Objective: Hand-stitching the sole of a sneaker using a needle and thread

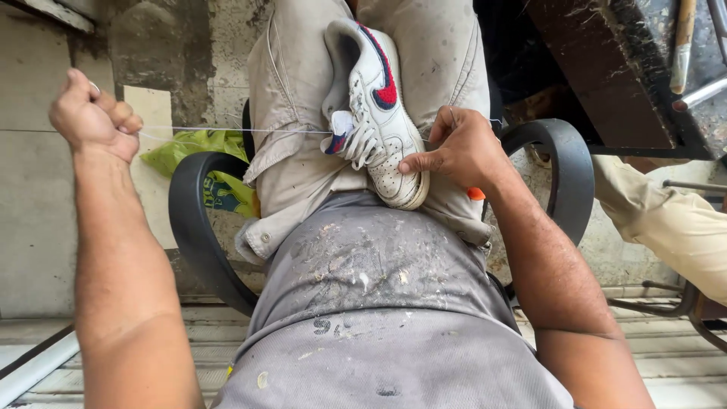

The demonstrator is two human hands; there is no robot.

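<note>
The left hand (95,113), fisted, pulls a white thread (227,129) taut from the white sneaker (379,113) on the lap, the right hand (458,151) pinching its toe, chair armrests (193,220) above stained concrete floor (45,189).

White sneaker (382,113) on beige-trousered lap (291,151).

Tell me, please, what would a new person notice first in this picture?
First, the white sneaker with red and blue marks, lying on the person's lap in the middle. Next, the thin white thread stretched tight from the shoe to the left hand, a raised fist at the far left. The right hand presses on the sneaker's toe end.
</note>
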